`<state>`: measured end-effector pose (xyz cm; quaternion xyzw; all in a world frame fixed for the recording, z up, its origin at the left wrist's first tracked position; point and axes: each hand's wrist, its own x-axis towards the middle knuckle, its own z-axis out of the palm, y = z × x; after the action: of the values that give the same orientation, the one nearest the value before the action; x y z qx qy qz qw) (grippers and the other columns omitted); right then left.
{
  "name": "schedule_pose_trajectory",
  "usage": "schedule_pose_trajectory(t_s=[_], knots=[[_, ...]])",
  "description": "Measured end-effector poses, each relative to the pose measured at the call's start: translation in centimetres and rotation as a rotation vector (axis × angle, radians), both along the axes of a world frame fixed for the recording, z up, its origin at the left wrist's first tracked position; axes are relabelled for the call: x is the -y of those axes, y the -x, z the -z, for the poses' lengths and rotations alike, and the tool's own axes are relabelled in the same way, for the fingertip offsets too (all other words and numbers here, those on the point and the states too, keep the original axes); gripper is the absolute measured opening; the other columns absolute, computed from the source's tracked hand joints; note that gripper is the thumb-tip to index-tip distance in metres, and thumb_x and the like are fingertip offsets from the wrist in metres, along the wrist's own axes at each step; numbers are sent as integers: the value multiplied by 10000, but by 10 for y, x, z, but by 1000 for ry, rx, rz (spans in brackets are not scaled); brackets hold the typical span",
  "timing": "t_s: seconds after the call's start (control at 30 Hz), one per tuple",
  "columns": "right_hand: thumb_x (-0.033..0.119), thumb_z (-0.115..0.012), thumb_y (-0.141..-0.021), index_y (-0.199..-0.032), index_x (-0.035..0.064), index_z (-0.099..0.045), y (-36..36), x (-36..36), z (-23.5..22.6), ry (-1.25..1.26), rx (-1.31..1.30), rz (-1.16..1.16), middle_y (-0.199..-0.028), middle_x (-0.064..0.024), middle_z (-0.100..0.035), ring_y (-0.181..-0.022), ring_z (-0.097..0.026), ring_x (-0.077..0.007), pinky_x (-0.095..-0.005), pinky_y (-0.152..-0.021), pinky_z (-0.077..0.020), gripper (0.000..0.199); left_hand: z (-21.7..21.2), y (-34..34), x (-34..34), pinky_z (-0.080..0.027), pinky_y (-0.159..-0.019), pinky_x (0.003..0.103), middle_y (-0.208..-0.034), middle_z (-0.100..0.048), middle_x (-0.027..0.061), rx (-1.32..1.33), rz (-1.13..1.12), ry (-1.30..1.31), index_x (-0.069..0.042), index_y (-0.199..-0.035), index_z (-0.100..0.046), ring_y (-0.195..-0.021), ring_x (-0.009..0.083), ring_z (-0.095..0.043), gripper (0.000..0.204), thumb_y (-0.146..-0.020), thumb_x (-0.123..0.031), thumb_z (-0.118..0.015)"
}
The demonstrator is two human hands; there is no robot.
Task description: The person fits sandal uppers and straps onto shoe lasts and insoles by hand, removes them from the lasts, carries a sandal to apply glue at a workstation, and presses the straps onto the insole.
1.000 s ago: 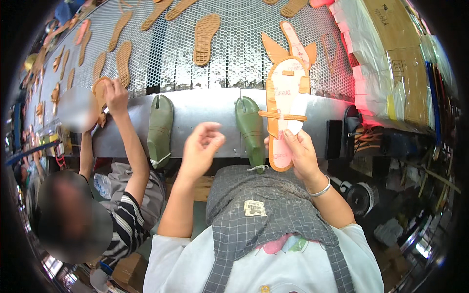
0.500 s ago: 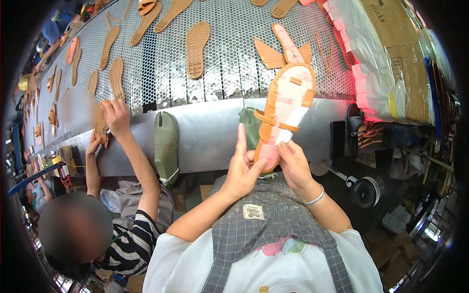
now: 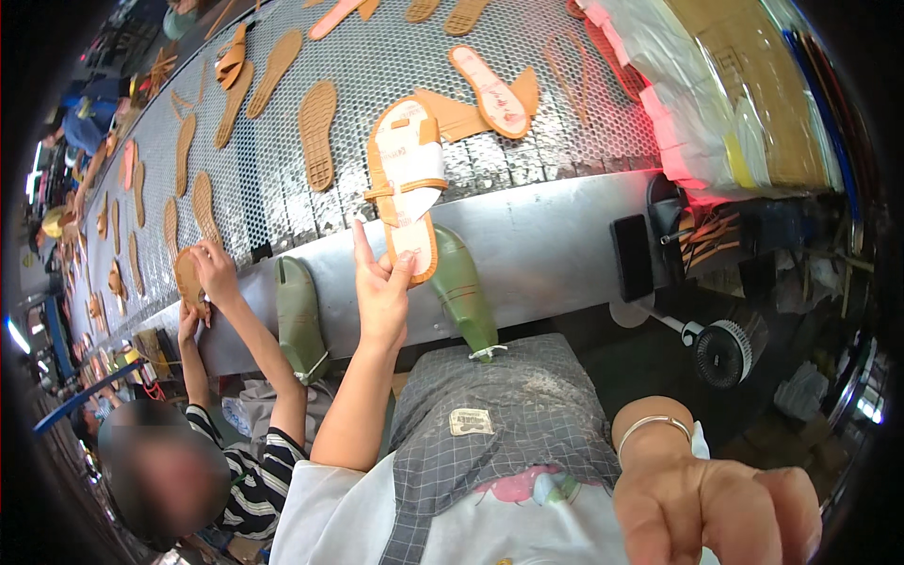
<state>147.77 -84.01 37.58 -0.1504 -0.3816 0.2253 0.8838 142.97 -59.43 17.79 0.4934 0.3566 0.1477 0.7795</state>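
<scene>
My left hand [image 3: 384, 297] pinches the heel end of a tan sandal sole [image 3: 400, 141] between thumb and fingers, with its index finger stretched up beside it. The sole is pale on top with faint pink print and a stitched tan edge. A narrow tan strap and a white strip cross its middle. My right hand [image 3: 711, 513], with a bangle at the wrist, is raised large at the lower right, apart from the sandal. Its fingers bend toward me, spread from the thumb, with nothing visible in them; the lower edge cuts off the tips. A green shoe last [image 3: 459, 287] is beneath the sandal.
Several brown soles [image 3: 318, 132] and a pink-topped insole [image 3: 490, 91] lie on the mesh conveyor [image 3: 367, 56]. Another green last [image 3: 299, 315] stands left, beside a co-worker's hands [image 3: 212, 273] holding a brown sole. A phone [image 3: 632, 256], small fan [image 3: 723, 353] and wrapped cartons [image 3: 753, 85] are right.
My right hand has let go of the sandal and moved down right, closer to me. My left hand keeps the sandal, now farther left in view. The view has turned.
</scene>
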Motion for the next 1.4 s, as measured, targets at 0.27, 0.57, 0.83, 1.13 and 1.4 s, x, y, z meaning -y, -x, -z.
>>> schedule_pose_trajectory(t_s=[0.27, 0.57, 0.83, 1.13, 1.4], knots=[[272, -629, -913, -1292, 72, -280, -90, 45, 36, 139, -193, 14, -963, -235, -595, -766, -649, -425, -495, -927, -475, 553, 12, -59, 80, -500, -861, 299, -1222, -571, 138, -46, 257, 350, -82, -1508, 25, -1031, 167, -598, 863, -901, -21, -585], [149, -584, -924, -1230, -13, -498, -65, 114, 194, 1200, -578, 357, -1036, -115, -612, -867, -625, -161, -279, -790, -497, 358, 25, -77, 154, -457, -938, 311, -1181, -611, 124, -13, 401, 427, -54, -1501, 39, -1067, 156, -587, 848, -919, -35, -578], [100, -577, -924, -1139, -12, -562, -73, 89, 204, 1257, -518, 186, -965, -94, -634, -823, -629, -149, -267, -749, -508, 243, 21, -67, 100, -444, -946, 324, -1147, -625, 132, 24, 259, 112, -53, -1498, 68, -1051, 161, -587, 848, -923, -29, -556], [78, -597, -908, -1144, -17, -574, -91, -27, 167, 1186, -462, 42, -1052, -94, -639, -939, -622, -142, -278, -826, -499, 255, -2, -28, 74, -446, -932, 320, -1108, -633, 165, 161, 145, -73, -22, -1473, 139, -1016, 183, -611, 840, -943, -39, -513], [85, -608, -912, -1182, -17, -569, -67, -110, 161, 982, -582, -185, -1075, -87, -650, -964, -621, -136, -286, -819, -519, 291, -18, 1, 65, -470, -881, 304, -1072, -636, 157, 182, 145, -175, -24, -1497, 12, -962, 172, -622, 826, -904, -46, -562]])
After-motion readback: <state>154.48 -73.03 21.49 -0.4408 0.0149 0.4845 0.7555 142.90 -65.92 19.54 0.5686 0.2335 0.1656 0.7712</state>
